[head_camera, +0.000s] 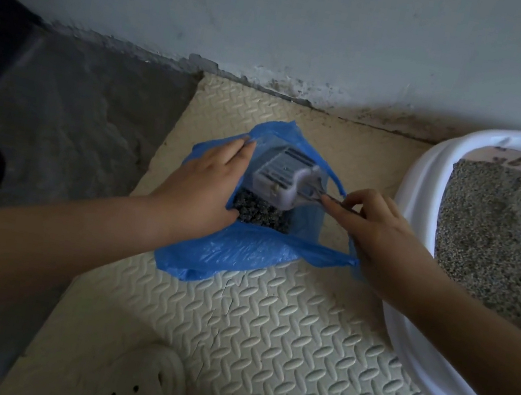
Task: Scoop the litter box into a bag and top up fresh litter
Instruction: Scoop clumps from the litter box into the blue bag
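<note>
A blue plastic bag (243,250) lies open on the foam mat, with dark clumped litter (260,213) inside. A pale lilac slotted scoop (285,177) is tipped head-down into the bag's mouth. My right hand (381,232) pinches the scoop's thin handle at the bag's right edge. My left hand (202,183) rests on the bag's left rim with its fingers fairly straight, holding the mouth apart. The white litter box (429,178) with grey litter (502,240) stands at the right.
A cream textured foam mat (262,337) covers the floor under bag and box. Bare grey concrete floor (72,129) lies to the left, a pale wall (283,20) behind. A white perforated clog (142,385) sits at the bottom edge.
</note>
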`<state>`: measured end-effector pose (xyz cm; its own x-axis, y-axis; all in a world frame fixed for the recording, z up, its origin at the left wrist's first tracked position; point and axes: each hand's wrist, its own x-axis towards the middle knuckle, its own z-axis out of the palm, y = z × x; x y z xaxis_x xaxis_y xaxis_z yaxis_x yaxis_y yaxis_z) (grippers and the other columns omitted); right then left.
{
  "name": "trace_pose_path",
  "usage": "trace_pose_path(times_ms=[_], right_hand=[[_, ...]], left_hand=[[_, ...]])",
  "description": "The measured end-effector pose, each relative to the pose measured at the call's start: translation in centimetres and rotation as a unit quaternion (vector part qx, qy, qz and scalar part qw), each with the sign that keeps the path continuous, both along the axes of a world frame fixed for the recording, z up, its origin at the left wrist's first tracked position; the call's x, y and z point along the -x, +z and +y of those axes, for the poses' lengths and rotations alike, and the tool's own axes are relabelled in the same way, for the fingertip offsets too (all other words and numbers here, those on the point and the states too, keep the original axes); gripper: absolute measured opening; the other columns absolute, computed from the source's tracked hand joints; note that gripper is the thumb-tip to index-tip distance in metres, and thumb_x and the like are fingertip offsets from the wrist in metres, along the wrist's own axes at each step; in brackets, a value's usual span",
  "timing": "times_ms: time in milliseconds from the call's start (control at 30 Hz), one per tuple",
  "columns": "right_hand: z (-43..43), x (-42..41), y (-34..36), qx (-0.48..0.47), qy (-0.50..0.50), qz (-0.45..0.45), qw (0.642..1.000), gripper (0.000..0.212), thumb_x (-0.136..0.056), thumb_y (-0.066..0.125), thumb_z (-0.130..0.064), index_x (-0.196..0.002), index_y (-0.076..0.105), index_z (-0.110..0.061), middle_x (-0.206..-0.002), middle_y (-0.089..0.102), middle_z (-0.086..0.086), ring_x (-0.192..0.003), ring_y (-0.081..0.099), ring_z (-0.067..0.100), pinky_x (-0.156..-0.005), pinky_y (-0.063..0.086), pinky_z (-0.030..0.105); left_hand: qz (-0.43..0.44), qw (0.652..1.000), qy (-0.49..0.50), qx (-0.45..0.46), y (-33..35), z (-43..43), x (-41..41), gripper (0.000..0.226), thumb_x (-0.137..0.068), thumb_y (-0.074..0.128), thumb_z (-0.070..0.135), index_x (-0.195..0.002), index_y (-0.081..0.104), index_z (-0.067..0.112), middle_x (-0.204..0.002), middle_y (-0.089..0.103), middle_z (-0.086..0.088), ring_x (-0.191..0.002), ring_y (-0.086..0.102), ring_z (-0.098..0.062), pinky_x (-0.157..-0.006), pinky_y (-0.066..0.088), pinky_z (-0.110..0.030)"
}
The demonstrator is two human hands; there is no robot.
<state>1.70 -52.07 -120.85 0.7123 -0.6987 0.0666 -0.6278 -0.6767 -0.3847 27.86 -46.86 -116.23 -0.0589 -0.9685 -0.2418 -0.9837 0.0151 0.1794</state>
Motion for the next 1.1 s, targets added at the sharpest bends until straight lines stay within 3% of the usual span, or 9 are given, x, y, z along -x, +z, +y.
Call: trace_pose_path(times_ms=[367,400,467,500,567,733,833,933,1100], right_hand=[[0.5,0.3,0.1,0.014,0.016,0.007,1.0,0.072,-0.071,0.06,0.013,-0.135,0.053,-0.021,-0.113,0.051,0.01,-0.099,0.052,0.031,-0.078,0.051,0.046],[0.4,0.4,0.3,-0.001,0.02,-0.006,1.0,0.067,-0.075,0.059,0.011,-0.134,0.053,-0.02,-0.113,0.052,0.01,-0.099,0.052,0.029,-0.08,0.05,0.042],[0.1,0.7,1.0,-0.089,0.009,-0.051,0.995,0.054,-0.086,0.051,0.005,-0.134,0.053,-0.019,-0.11,0.051,0.004,-0.099,0.048,0.016,-0.088,0.042,0.022],[-0.1,0.9,1.5,-0.138,0.004,-0.069,0.988,0.047,-0.091,0.047,0.0,-0.134,0.053,-0.018,-0.107,0.05,-0.001,-0.096,0.046,0.007,-0.087,0.035,0.011],[-0.5,1.3,2.4,-0.212,-0.008,-0.095,0.973,0.038,-0.096,0.043,-0.008,-0.13,0.056,-0.021,-0.099,0.052,-0.008,-0.087,0.047,-0.002,-0.082,0.033,0.004],[-0.5,3.9,4.3,-0.306,-0.062,-0.116,0.943,0.042,-0.095,0.049,-0.006,-0.12,0.053,-0.039,-0.095,0.065,-0.018,-0.088,0.058,-0.004,-0.08,0.042,0.01],[-0.4,5.1,5.1,-0.368,-0.092,-0.187,0.906,0.039,-0.092,0.05,-0.006,-0.12,0.057,-0.032,-0.091,0.07,-0.008,-0.077,0.061,0.0,-0.066,0.041,0.007],[-0.1,5.7,5.1,-0.429,-0.13,-0.237,0.862,0.036,-0.092,0.047,-0.005,-0.117,0.062,-0.026,-0.093,0.073,0.0,-0.068,0.058,0.004,-0.055,0.04,0.015],[0.5,6.8,5.7,-0.465,-0.186,-0.262,0.825,0.04,-0.095,0.038,0.004,-0.109,0.065,-0.021,-0.09,0.074,0.003,-0.068,0.055,0.013,-0.065,0.038,0.031]], left_hand=[[0.005,1.0,-0.002,0.001,0.0,0.0,0.2,0.101,-0.082,0.07,0.029,-0.152,-0.003,0.016,-0.159,-0.002,0.003,-0.145,0.005,-0.014,-0.115,0.023,-0.032],[0.006,1.0,-0.002,0.001,0.0,0.0,0.2,0.101,-0.082,0.07,0.029,-0.152,-0.003,0.016,-0.159,-0.001,0.003,-0.145,0.005,-0.014,-0.115,0.023,-0.032],[0.01,1.0,-0.002,0.006,0.1,0.0,0.2,0.101,-0.082,0.07,0.029,-0.152,-0.002,0.015,-0.159,0.0,0.003,-0.145,0.006,-0.014,-0.115,0.022,-0.031],[0.012,1.0,-0.002,0.01,0.1,0.0,0.2,0.101,-0.081,0.071,0.029,-0.152,-0.001,0.015,-0.159,0.0,0.003,-0.145,0.007,-0.015,-0.115,0.022,-0.032],[0.016,1.0,-0.002,0.012,0.2,-0.1,0.3,0.102,-0.081,0.071,0.028,-0.152,-0.002,0.015,-0.159,0.0,0.003,-0.145,0.007,-0.015,-0.114,0.02,-0.03],[0.013,1.0,0.008,0.021,0.9,-0.4,0.4,0.103,-0.081,0.071,0.027,-0.152,-0.002,0.014,-0.159,-0.001,0.003,-0.145,0.006,-0.015,-0.115,0.02,-0.032],[0.009,1.0,0.01,0.027,1.0,-0.5,0.4,0.104,-0.079,0.073,0.027,-0.152,0.0,0.013,-0.159,0.001,0.001,-0.145,0.009,-0.017,-0.113,0.023,-0.033],[0.008,1.0,0.008,0.025,0.9,-0.4,0.7,0.105,-0.079,0.074,0.029,-0.152,-0.001,0.013,-0.159,0.0,0.002,-0.145,0.008,-0.016,-0.114,0.021,-0.031],[0.015,1.0,-0.005,0.017,0.7,-0.2,1.8,0.105,-0.082,0.071,0.033,-0.152,-0.005,0.016,-0.159,-0.005,0.005,-0.145,0.004,-0.013,-0.115,0.02,-0.031]])
